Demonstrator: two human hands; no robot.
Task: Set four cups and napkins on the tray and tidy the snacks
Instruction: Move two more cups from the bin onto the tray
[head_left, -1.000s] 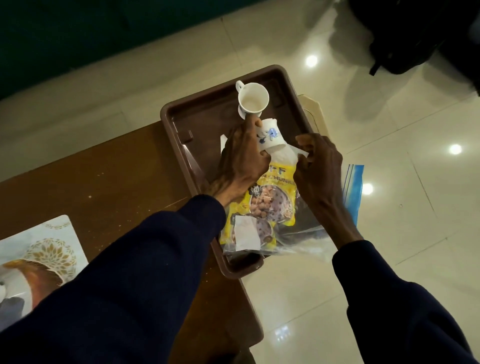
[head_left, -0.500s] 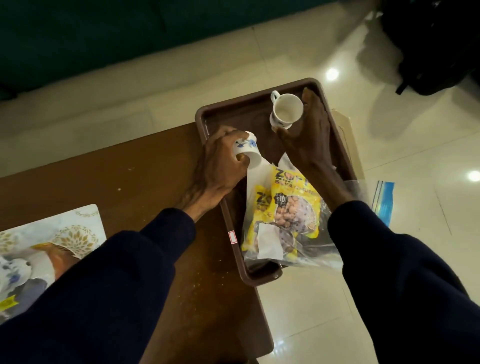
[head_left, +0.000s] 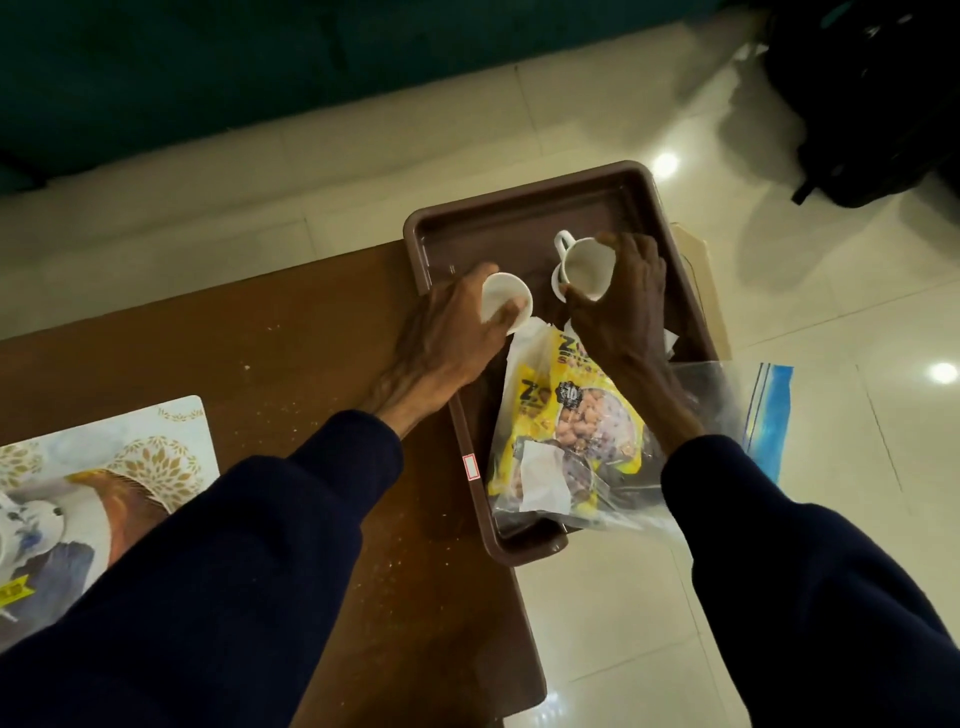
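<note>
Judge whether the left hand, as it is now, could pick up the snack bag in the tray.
Probably not yet: the left hand is closed on a white cup. The snack bag lies uncovered just beside it, so the path looks free once the cup is put down.

A second ago both hands were together at the top of the snack bag (head_left: 566, 431), on the patterned cup. Now they are apart. The left hand (head_left: 447, 332) has carried that cup (head_left: 505, 306) toward the left wall of the tray (head_left: 524, 179), turned so its white underside faces the camera. The right hand (head_left: 621, 306) has left the bag and closed round the handled cup (head_left: 584, 267), which sits nearer the tray's middle and is tilted.
</note>
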